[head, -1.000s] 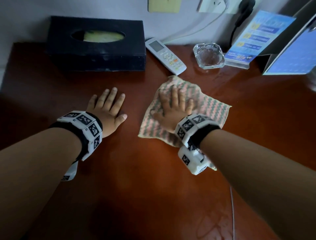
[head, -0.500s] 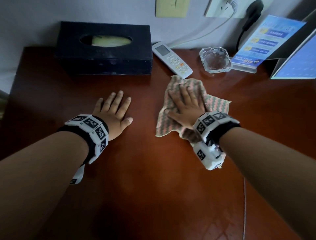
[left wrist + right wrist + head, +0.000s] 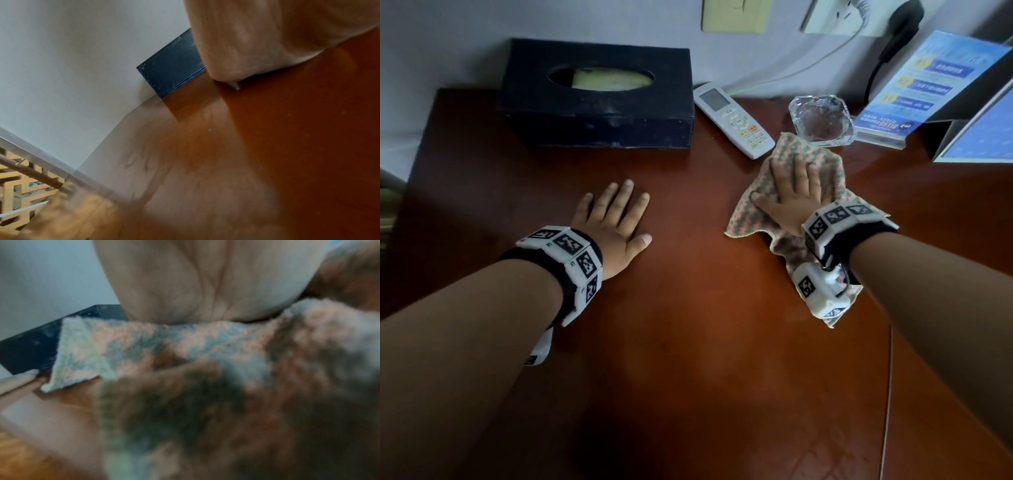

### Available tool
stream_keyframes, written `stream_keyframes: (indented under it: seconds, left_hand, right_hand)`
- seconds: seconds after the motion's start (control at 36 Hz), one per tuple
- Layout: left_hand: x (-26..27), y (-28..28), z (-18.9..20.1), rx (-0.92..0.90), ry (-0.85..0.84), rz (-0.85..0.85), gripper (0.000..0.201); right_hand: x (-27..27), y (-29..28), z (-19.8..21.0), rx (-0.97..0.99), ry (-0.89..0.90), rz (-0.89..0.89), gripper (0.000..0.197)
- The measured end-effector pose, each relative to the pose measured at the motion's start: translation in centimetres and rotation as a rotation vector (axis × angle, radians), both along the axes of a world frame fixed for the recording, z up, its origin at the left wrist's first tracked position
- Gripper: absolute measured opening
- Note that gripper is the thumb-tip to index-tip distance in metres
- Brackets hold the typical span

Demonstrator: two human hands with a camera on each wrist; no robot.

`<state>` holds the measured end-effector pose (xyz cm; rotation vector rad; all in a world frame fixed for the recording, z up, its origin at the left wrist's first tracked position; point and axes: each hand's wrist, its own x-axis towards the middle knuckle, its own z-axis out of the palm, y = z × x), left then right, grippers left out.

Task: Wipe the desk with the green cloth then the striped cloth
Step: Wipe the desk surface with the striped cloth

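On the far right part of the desk (image 3: pixel 688 342), seen from the head view, the right hand (image 3: pixel 792 195) lay flat on the striped cloth (image 3: pixel 822 161), fingers straight and spread, pressing rather than clutching it. That spread, I judged, let the palm drag as much fabric as possible. The cloth was rumpled, its far edge right beside the glass ashtray (image 3: pixel 822 120) and the white remote (image 3: pixel 736 121); whether it touched them I could not tell. Its near end trailed under the wrist. The left hand (image 3: pixel 616 219) rested palm down on bare wood, fingers straight and holding nothing, well left of the cloth, probably to brace the body. The dark tissue box (image 3: pixel 599 96) sat against the wall at the far left, and a blue leaflet stand (image 3: pixel 928 85) stood at the far right. No green cloth was in view, so this seemed the second wiping stage.

From the left wrist view, the heel of the left hand (image 3: pixel 267 32) met the wood of the desk (image 3: pixel 287 146), and a corner of the tissue box (image 3: pixel 174 68) showed beyond it; the fingers were hidden here.

From the right wrist view, the palm of the right hand (image 3: pixel 205 280) bore down on the striped cloth (image 3: pixel 123 345), whose pink and grey-green weave bunched near the lens. A corner lay on the desk (image 3: pixel 51 418), and the tissue box (image 3: pixel 26 350) stood behind.
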<state>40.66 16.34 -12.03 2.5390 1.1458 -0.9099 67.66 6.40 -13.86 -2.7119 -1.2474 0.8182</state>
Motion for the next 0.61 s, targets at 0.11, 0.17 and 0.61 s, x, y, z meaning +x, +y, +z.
stream_keyframes:
  seconds: [0.11, 0.17, 0.61]
  left_hand:
    - [0.0, 0.0, 0.0, 0.01, -0.003, -0.007, 0.063]
    - [0.0, -0.1, 0.0, 0.013, 0.004, -0.005, 0.063]
    - [0.4, 0.0, 0.3, 0.012, 0.06, -0.001, 0.063]
  right_hand:
    - [-0.8, 0.4, -0.2, 0.017, -0.056, -0.027, 0.072]
    - [-1.7, 0.0, -0.1, -0.025, -0.08, 0.021, 0.072]
    - [-13.8, -6.4, 0.5, -0.096, 0.024, 0.814, 0.073]
